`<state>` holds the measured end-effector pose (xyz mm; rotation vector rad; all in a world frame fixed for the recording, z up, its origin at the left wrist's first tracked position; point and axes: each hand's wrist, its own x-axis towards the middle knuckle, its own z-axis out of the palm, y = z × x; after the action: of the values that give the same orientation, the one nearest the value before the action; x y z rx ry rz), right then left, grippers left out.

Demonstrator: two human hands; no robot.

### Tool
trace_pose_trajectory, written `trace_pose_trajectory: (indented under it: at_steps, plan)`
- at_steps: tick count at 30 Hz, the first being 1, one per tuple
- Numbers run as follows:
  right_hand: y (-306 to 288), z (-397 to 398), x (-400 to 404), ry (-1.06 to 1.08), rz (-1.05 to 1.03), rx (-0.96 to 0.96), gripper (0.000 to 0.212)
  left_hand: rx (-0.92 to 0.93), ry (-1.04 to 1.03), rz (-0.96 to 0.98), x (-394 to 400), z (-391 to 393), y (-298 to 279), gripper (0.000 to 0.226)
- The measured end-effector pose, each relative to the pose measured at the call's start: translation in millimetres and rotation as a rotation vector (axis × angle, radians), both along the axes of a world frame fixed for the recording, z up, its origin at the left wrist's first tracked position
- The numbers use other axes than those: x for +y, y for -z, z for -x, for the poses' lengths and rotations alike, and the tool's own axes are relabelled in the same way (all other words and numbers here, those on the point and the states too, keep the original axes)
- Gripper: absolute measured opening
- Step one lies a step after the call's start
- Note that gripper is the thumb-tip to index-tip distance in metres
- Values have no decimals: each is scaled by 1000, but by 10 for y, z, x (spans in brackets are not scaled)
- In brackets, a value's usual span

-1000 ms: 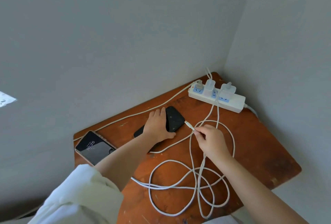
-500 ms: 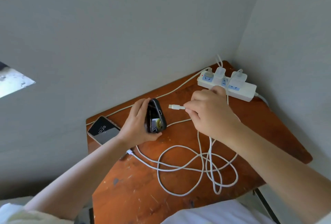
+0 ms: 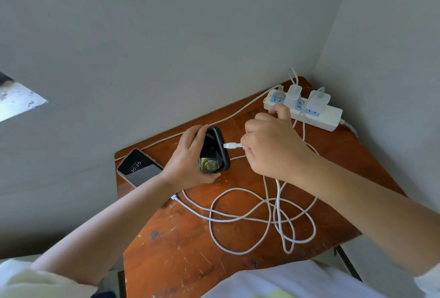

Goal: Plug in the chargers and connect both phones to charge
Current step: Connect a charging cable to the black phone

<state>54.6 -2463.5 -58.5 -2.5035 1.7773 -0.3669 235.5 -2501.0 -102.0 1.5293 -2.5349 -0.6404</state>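
My left hand [image 3: 188, 157] holds a black-cased phone [image 3: 214, 152] tilted up off the wooden table [image 3: 190, 250], its bottom edge facing right. My right hand [image 3: 271, 147] pinches a white cable connector [image 3: 232, 146], whose tip touches the phone's bottom edge. A second phone [image 3: 139, 169] lies flat at the table's left edge with its screen lit, showing 10:25; a white cable end [image 3: 175, 197] lies near it, partly under my left forearm. Two white charger bricks [image 3: 294, 94] [image 3: 319, 100] sit in a white power strip [image 3: 307, 113] in the back corner.
Long white cables [image 3: 262, 216] lie in loose loops across the table's middle and right. Another cord [image 3: 214, 122] runs along the back edge from the strip's left socket. Grey walls close in behind and to the right.
My left hand lifted the black phone from flat on the table and tilted it up. My right hand brought the connector leftward until its tip met the phone's bottom edge.
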Motion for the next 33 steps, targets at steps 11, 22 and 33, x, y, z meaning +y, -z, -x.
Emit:
trace_pose_trajectory:
  at_steps: [11, 22, 33]
  plan:
    - [-113, -10, -12, 2, -223, 143, 18, -106, 37, 9, -21, 115, 15, 96]
    - [-103, -29, -14, 11, -273, 179, 19, -206, 82, -40, -55, 171, 12, 100]
    - [-18, 105, -90, -19, -255, 174, 19, -283, 126, -39, -78, 182, 6, 100]
